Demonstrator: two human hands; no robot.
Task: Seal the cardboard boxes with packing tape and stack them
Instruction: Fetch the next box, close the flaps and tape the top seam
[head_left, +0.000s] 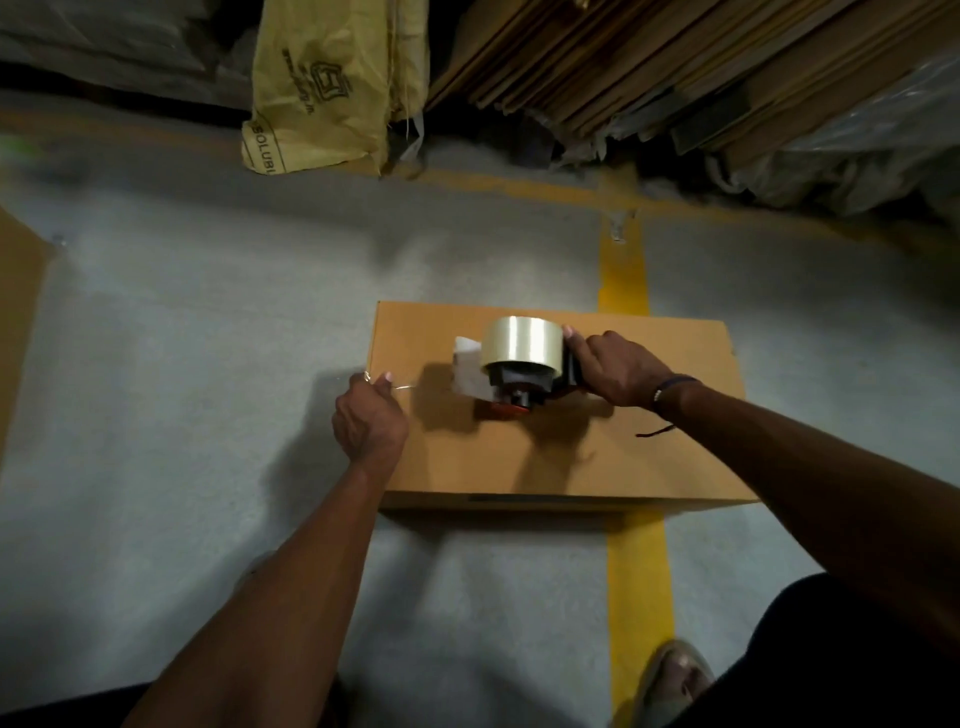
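Holding one tape dispenser (519, 371) on one box (561, 447), two hands.

There is one view only, from a wide-angle camera worn on the person's head, so nothing is shared with a second view. It looks forward and steeply down, almost straight onto the top of the box (550, 415) on the floor (208, 338). Both forearms enter from the bottom edge and reach up into the middle, where the left hand (370, 421) and right hand (618, 370) sit close to the lens. A foot (675, 675) shows at the bottom right (the camera stands nearly over it). The top of the view reaches the leaning cardboard sheets (597, 67) and a sack (332, 88), and straight lines bend toward the edges.
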